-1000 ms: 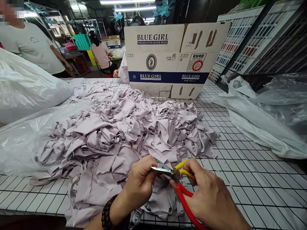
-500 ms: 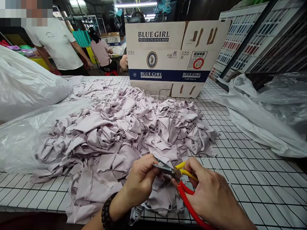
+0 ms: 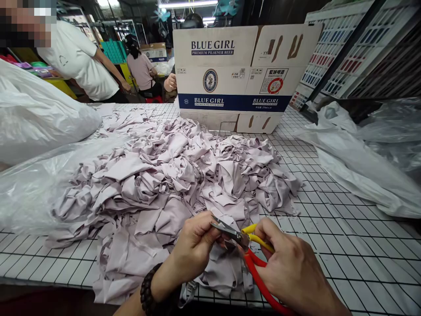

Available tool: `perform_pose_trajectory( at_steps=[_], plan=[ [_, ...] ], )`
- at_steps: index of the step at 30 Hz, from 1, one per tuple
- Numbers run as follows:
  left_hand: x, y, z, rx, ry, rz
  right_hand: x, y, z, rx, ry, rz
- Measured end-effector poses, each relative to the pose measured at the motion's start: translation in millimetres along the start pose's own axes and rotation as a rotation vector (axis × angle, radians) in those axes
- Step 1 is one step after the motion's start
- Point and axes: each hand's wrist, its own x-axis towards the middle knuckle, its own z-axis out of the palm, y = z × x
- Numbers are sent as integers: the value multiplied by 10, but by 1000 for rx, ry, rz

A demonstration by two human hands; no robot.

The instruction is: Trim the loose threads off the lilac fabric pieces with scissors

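Note:
My right hand point(image 3: 289, 263) grips scissors point(image 3: 241, 239) with one red and one yellow handle. The blades point left and are nearly together, their tips by the fingertips of my left hand point(image 3: 194, 245). That hand, with a dark beaded bracelet at its wrist, pinches a piece of pale mauve fabric that is mostly hidden by the fingers and blades. Under and beyond both hands spreads a large heap of pale mauve fabric pieces point(image 3: 144, 180).
A Blue Girl carton point(image 3: 243, 79) stands behind the heap on the grid-patterned table point(image 3: 345, 245). Plastic bags lie left point(image 3: 39, 118) and right point(image 3: 355, 162). Beyond are a person in white point(image 3: 79, 61), a seated person point(image 3: 141, 70) and another person's hand point(image 3: 170, 82).
The scissor blades have closed closer together near my left fingertips. The person in white leans further over, and a person's hand beside the carton has risen slightly.

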Motion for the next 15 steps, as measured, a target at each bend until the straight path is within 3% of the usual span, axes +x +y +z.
perform_pose_trajectory(
  at_steps=[15],
  plan=[
    [-4,48,-17,-115,-36,-56,-10,54,20,88,-29,-39]
  ],
)
